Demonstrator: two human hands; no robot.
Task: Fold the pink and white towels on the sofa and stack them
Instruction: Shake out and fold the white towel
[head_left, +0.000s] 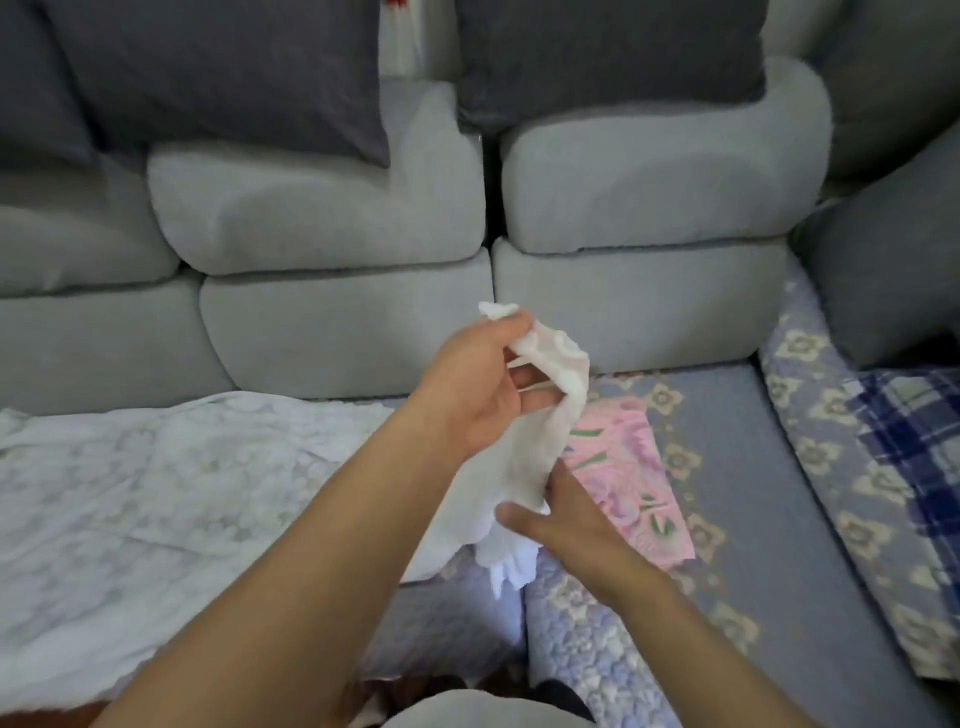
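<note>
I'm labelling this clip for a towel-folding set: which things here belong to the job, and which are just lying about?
Part of the job:
- white towel, held up bunched by the left hand and right hand
- pink towel, flat on the sofa seat

Just lying about:
- white lace cover
- blue plaid cloth
- dark grey pillows

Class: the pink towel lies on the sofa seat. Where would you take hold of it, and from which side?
Probably from above, at the near right corner of the pink towel: it lies flat and folded, and that corner is clear of the hands holding the white towel.
</note>
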